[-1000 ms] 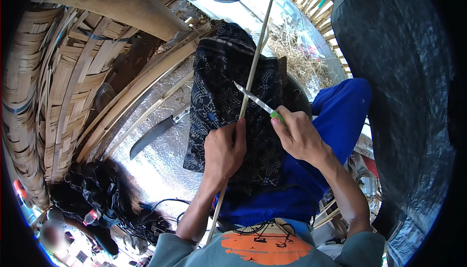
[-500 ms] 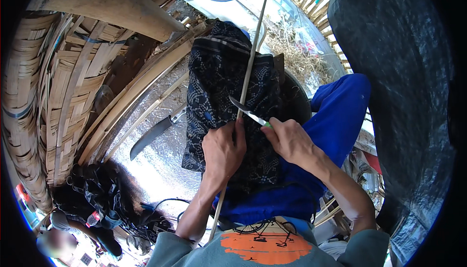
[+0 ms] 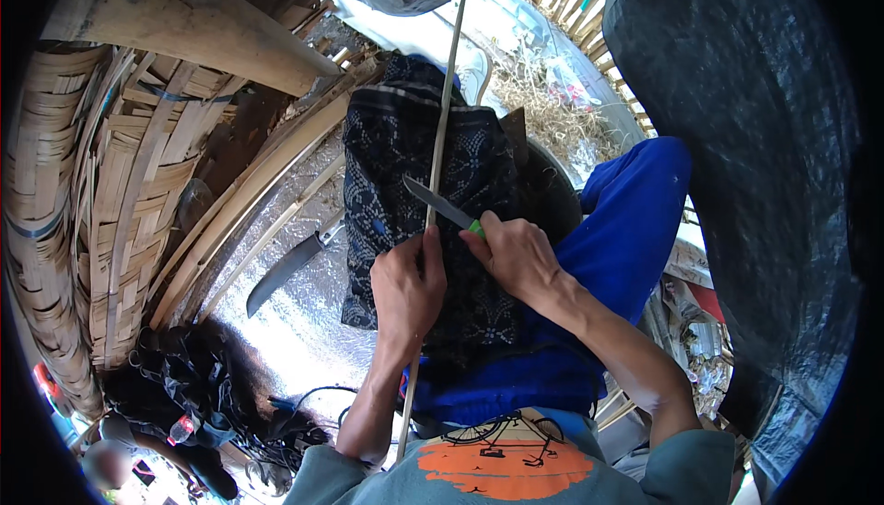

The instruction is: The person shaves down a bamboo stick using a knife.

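Left hand (image 3: 405, 289): the pale strip (image 3: 444, 127) is held in a closed grip over the dark patterned cloth (image 3: 387, 160).
Right hand (image 3: 520, 261): the green-handled knife (image 3: 444, 205) is gripped, crossing the strip.
Knife shift: brought nearer the left hand than a second ago; the worked stretch is judged to lie just beyond it.
Strip's far end: extended past the cloth.

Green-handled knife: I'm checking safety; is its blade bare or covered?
Bare: its blade shows beyond the right hand, crossing the pale strip.
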`<state>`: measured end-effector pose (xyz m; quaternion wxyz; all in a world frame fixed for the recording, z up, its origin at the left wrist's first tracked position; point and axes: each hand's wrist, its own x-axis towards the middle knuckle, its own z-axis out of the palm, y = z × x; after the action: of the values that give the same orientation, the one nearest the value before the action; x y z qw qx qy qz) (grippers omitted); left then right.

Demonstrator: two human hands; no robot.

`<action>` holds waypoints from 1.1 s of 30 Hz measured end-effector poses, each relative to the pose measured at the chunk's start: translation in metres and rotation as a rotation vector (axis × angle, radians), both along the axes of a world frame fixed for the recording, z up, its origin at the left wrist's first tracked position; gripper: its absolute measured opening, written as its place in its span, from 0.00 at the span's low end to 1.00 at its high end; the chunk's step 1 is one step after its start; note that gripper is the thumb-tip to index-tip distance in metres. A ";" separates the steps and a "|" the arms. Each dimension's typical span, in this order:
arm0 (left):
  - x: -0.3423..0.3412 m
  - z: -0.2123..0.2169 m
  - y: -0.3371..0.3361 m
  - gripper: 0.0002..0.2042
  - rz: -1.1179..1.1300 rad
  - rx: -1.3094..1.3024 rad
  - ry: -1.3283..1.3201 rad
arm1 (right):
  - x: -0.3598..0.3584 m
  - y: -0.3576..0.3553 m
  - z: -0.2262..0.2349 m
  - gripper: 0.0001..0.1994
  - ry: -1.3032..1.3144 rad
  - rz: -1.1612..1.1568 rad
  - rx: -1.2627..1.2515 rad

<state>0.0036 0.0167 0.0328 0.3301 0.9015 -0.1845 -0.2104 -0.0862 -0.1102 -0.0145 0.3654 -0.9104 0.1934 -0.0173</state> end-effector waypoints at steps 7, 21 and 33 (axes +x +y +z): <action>-0.030 0.006 -0.002 0.16 -0.179 0.024 -0.077 | 0.023 -0.031 -0.002 0.20 -0.042 -0.089 -0.057; 0.014 0.013 0.012 0.22 -0.034 0.034 0.239 | -0.016 -0.052 0.022 0.13 -0.163 -0.331 0.165; 0.024 0.025 0.013 0.23 -0.210 0.055 0.236 | -0.014 -0.071 0.009 0.16 -0.217 -0.373 0.355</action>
<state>0.0271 0.0296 0.0583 0.3011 0.8549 -0.2317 -0.3533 -0.1005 -0.1809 -0.0055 0.5283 -0.7736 0.3172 -0.1475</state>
